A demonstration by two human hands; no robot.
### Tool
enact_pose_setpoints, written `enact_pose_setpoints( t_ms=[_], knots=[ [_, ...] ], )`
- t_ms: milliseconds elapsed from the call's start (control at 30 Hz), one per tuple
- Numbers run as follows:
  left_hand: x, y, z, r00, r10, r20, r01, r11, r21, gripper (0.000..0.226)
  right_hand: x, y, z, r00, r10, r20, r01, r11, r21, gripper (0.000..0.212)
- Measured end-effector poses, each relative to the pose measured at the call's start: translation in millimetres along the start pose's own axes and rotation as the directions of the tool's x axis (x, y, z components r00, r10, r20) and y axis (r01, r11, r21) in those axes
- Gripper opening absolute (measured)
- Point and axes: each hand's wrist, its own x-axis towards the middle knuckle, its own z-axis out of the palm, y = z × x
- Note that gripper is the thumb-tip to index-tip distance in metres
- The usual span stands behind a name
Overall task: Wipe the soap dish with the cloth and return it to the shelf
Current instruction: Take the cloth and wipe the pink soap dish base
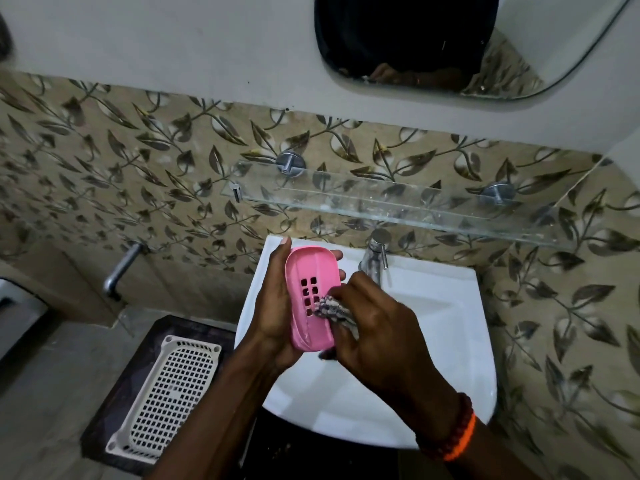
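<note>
Bathroom corner, leaf-patterned wall tiles; we stand over a white ceramic basin. Far left of our fingers, a white plastic lattice tray lies on the floor. Our left hand clamps the pink oval plastic soap dish, fingers wrapped behind it, tips showing at its right edge, slotted face towards us. Our right hand has its fingers closed on a bunched checked cloth, pressed against the dish's lower slots. Beyond the fingertips: a chrome tap, and above it the clear glass wall shelf.
</note>
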Motion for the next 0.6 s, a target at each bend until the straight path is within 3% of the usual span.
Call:
enact_pose_setpoints(
  t_ms=[133, 333, 467, 533, 600],
  knots=[
    [-0.6, 7.3, -3.3, 0.998, 0.063, -0.029, -0.061, 0.997, 0.05, 0.088, -7.9, -1.0, 2.6, 0.997, 0.052, 0.058, -0.057, 0.994, 0.089, 0.014],
    [-4.1, 0.8, 8.5, 0.978, 0.148, -0.15, -0.128, 0.982, 0.138, 0.095, 11.9, -0.4, 6.7, 0.973, 0.223, -0.058, -0.207, 0.957, 0.202, 0.031],
    [-4.0, 4.1, 5.8, 0.95, 0.23, -0.21, -0.186, 0.96, 0.209, 0.097, 6.8, 2.5, 11.2, 0.873, 0.455, 0.177, -0.485, 0.771, 0.413, 0.036],
    [-3.8, 4.5, 8.9, 0.949, 0.231, -0.214, -0.184, 0.959, 0.218, 0.092, 5.5, 3.2, 13.4, 0.87, 0.454, 0.19, -0.491, 0.773, 0.401, 0.036],
    [-3.3, 2.5, 9.4, 0.956, 0.207, -0.209, -0.162, 0.963, 0.216, 0.093, 10.1, 1.2, 12.5, 0.893, 0.438, 0.106, -0.441, 0.804, 0.399, 0.033]
  ],
)
